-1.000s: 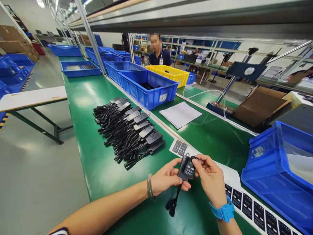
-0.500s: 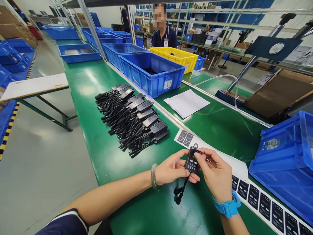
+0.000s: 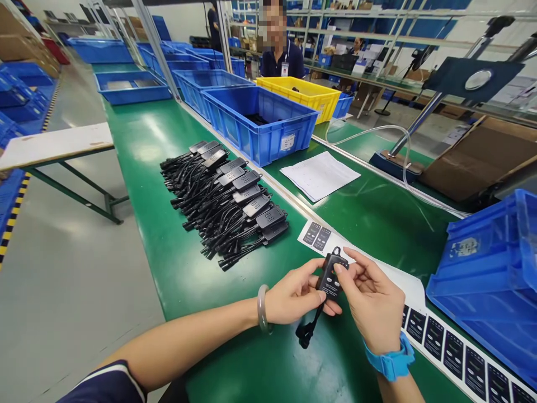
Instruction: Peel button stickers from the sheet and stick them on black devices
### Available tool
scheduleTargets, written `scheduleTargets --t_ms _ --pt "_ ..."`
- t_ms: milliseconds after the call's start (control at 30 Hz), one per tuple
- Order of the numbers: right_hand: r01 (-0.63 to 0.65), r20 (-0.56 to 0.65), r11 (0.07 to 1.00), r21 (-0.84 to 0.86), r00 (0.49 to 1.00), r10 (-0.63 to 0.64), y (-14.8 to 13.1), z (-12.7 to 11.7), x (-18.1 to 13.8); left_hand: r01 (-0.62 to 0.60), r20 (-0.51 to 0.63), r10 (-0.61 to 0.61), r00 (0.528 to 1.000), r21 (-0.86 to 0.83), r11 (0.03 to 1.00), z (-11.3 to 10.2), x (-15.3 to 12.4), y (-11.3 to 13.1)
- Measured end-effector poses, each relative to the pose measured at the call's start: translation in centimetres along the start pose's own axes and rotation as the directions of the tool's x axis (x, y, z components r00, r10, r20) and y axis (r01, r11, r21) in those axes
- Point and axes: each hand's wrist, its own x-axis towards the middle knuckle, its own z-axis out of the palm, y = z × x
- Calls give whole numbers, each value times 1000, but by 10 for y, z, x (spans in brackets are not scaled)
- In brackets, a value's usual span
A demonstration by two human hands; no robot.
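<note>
I hold a small black controller box (image 3: 331, 276) with a hanging loop on top and a short black cable (image 3: 308, 330) dangling below it, just above the green bench (image 3: 176, 280). My left hand (image 3: 293, 294) grips its left side from beneath. My right hand (image 3: 371, 299) pinches its face with thumb and fingertips. A white backing strip of black labels (image 3: 440, 347) runs along the bench under and to the right of my right hand. A stacked row of the same black units with cables (image 3: 229, 207) lies ahead on the left.
A blue bin (image 3: 490, 285) sits close on the right. More blue bins (image 3: 260, 120) and a yellow bin (image 3: 304, 95) stand ahead, with a white paper sheet (image 3: 321, 175). A co-worker (image 3: 281, 50) stands behind them. A white side table (image 3: 54, 146) juts out left.
The view has dipped and steadied. Both hands still hold the black unit; my right fingers have shifted across its face and the box sits slightly lower.
</note>
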Motion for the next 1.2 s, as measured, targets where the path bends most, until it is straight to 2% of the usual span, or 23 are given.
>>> scheduleTargets --t_ms 167,300,500,800,933,1033,1200 --pt "40 -17 998 -51 999 -41 1 -2 -1 -15 34 17 999 -50 999 -1 0 1" --pt "18 -19 999 -43 1000 -19 0 -2 -1 -16 27 18 999 -55 998 -1 0 -1" --pt "-21 -10 1000 -20 1000 20 0 -2 1 5 4 -5 1000 -3 1000 0 -1 0" --pt "-49 5 999 -8 999 49 -2 -1 1 -25 -4 25 1000 97 995 2 -2 0" --pt "-104 77 994 -27 991 106 -1 -4 7 -27 2 27 1000 41 999 1 -2 1" --pt "-186 203 982 -25 961 188 7 -6 10 32 11 -31 999 -63 998 -1 0 5" --pt "-117 431 990 -84 891 142 20 -1 8 78 -102 -92 991 -140 987 -6 5 11"
